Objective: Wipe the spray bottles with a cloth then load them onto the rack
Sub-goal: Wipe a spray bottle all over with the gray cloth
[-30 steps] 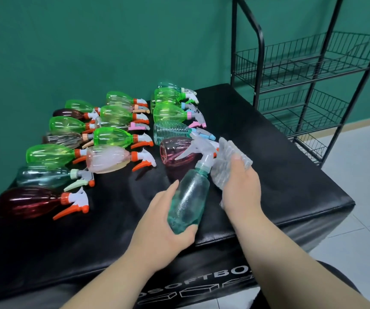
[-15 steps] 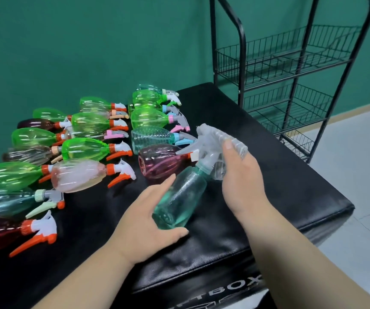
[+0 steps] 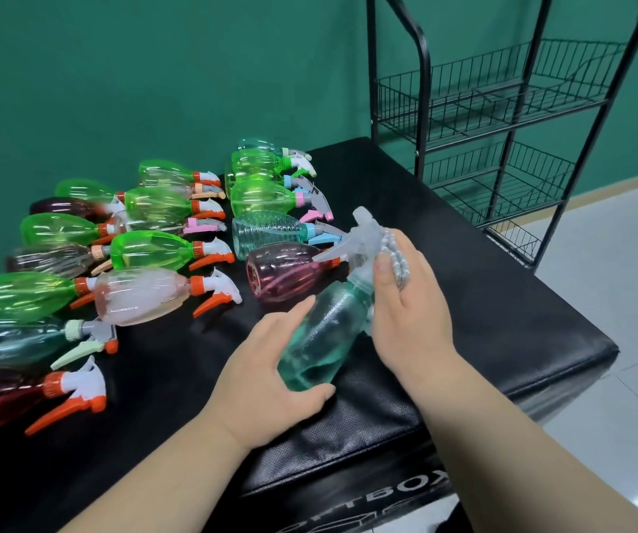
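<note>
A person's left hand [image 3: 271, 373] grips the lower body of a teal spray bottle [image 3: 321, 332], the thumb under its base and the fingers curled along its far side. The bottle is tilted, its base towards the person and its clear trigger head [image 3: 363, 234] pointing up and away. It sits over the near middle of the black padded surface [image 3: 501, 325], though it cannot be told whether its base touches the surface. The right hand [image 3: 411, 317] holds a pale bunched cloth [image 3: 396, 259] against the bottle's neck. The thumb lies on the near side, and the cloth shows between the fingers behind the trigger head; its weave is too blurred to make out. Just beyond the held bottle, a plum-tinted bottle [image 3: 286, 271] lies on its side. To the left, many more spray bottles [image 3: 152, 250] lie in rows on the surface, mostly green, with some clear, pink and dark red, and with triggers of orange, pink, blue and white. A black wire rack [image 3: 426, 109] with basket shelves stands off the far right end of the surface, against a green wall [image 3: 156, 71], on a pale tiled floor [image 3: 617, 263].
</note>
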